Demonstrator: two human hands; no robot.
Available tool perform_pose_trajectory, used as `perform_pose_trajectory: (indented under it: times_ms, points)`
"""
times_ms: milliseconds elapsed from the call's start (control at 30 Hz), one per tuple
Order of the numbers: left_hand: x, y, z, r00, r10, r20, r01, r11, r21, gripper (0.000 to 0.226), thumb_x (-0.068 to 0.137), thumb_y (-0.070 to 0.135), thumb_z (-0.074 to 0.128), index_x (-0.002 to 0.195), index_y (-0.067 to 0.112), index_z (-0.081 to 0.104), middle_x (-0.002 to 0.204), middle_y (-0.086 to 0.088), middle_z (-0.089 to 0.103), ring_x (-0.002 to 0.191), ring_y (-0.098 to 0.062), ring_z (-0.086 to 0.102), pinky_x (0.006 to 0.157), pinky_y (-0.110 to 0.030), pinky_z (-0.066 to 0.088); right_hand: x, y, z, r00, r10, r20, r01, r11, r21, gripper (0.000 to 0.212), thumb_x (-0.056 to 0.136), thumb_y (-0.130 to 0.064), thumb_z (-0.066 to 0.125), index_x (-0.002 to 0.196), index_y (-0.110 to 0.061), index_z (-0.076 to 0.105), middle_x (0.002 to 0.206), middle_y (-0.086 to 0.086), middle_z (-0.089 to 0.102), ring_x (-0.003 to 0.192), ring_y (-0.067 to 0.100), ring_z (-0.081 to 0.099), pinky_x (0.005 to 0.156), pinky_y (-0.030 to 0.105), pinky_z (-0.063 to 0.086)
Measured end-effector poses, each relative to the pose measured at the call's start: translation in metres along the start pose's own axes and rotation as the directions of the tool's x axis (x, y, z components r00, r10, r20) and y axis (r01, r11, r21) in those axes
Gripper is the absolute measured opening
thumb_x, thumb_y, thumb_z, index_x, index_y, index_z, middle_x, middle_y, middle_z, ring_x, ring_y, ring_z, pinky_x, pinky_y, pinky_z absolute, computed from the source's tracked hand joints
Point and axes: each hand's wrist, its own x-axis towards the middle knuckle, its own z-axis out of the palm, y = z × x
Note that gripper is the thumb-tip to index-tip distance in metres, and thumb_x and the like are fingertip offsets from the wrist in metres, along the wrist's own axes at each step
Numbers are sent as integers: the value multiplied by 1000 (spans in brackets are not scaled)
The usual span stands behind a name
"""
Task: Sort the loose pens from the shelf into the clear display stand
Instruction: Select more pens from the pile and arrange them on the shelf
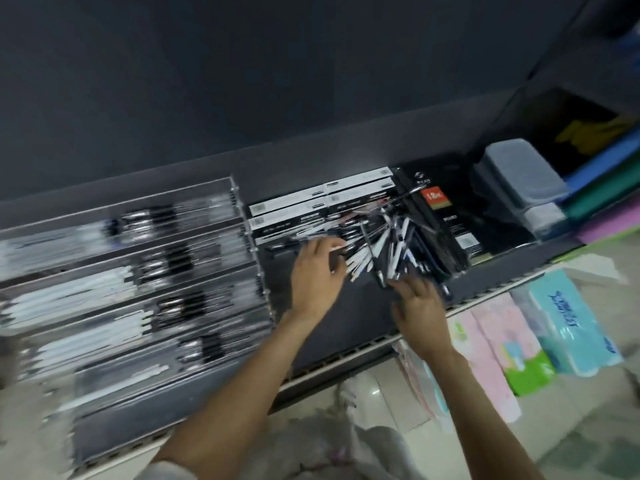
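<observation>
A heap of loose black and white pens (388, 240) lies on the dark shelf (332, 327), right of centre. My left hand (318, 271) rests on the heap's left side, fingers curled around a few pens. My right hand (420, 306) is at the heap's near edge, fingers spread and touching the pens; whether it grips any is blurred. The clear display stand (138, 278) fills the shelf's left half, its stepped rows holding several black and white pens lying sideways. The frame is blurred by motion.
Flat black and white boxes (322, 202) lie behind the heap. A tall black box (440, 216) and grey plastic containers (519, 181) stand to its right. Coloured folders (609, 174) are at the far right. Tissue packs (568, 323) and plastic bags sit on the floor below.
</observation>
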Motion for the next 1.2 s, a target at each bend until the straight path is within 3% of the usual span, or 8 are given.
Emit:
perform_pose_trajectory:
  times_ms: [267, 400, 567, 700, 933, 1033, 1100, 1200]
  points:
    - [62, -34, 27, 940, -311, 139, 161, 766, 622, 61, 85, 16, 57, 139, 10, 32, 136, -10, 42, 128, -27, 40, 108, -39, 30, 47, 15, 20, 945, -263, 192, 250, 964, 88, 60, 75, -17, 71, 132, -19, 50, 144, 10, 41, 137, 33, 33, 108, 50, 30]
    - [65, -46, 33, 919, -365, 147, 141, 654, 744, 53, 89, 11, 49, 139, 9, 31, 134, -9, 43, 125, -26, 42, 105, -36, 34, 55, 18, 27, 912, -316, 261, 293, 948, 124, 60, 86, -20, 60, 142, -19, 38, 155, 9, 21, 144, 30, 14, 115, 49, 13]
    - [70, -50, 30, 879, -410, 245, 47, 584, 811, 39, 91, 8, 43, 129, 7, 37, 131, -13, 44, 122, -27, 41, 95, -37, 45, 57, 23, 36, 897, -333, 290, 313, 943, 112, 64, 77, -24, 70, 136, -21, 46, 151, 11, 31, 137, 33, 31, 112, 51, 21]
    - [74, -44, 21, 831, -453, 323, -21, 555, 832, 28, 96, 11, 37, 123, 6, 38, 129, -14, 47, 117, -30, 48, 89, -39, 45, 59, 24, 39, 910, -339, 237, 313, 939, 143, 62, 77, -22, 67, 136, -22, 45, 151, 11, 31, 140, 31, 27, 114, 48, 13]
    - [73, -10, -12, 795, -429, 429, 58, 757, 651, 39, 103, 28, 32, 134, 6, 40, 125, -17, 57, 114, -34, 53, 89, -32, 39, 59, 25, 36, 921, -323, 219, 282, 938, 201, 58, 87, -20, 58, 141, -21, 38, 155, 12, 20, 144, 29, 11, 117, 46, 1]
    - [66, 7, -27, 781, -460, 422, 199, 824, 530, 32, 102, 30, 33, 115, 9, 54, 98, -9, 63, 89, -27, 59, 73, -30, 40, 60, 25, 33, 930, -312, 195, 266, 936, 229, 55, 85, -20, 62, 137, -19, 44, 150, 15, 30, 142, 32, 19, 116, 48, 11]
    - [57, 14, -32, 745, -524, 412, 466, 851, 240, 27, 102, 30, 37, 96, 13, 58, 78, 0, 54, 58, -14, 49, 52, -21, 37, 62, 24, 31, 944, -311, 111, 277, 929, 246, 53, 80, -17, 68, 130, -17, 52, 142, 16, 42, 137, 33, 31, 112, 51, 24]
    - [40, 29, -27, 731, -528, 433, 653, 725, -218, 26, 101, 26, 41, 94, 9, 60, 72, 4, 51, 47, -4, 36, 41, -13, 27, 69, 20, 12, 976, -219, -13, 202, 875, 439, 44, 86, -15, 62, 129, -17, 53, 136, 9, 48, 129, 27, 40, 109, 36, 28]
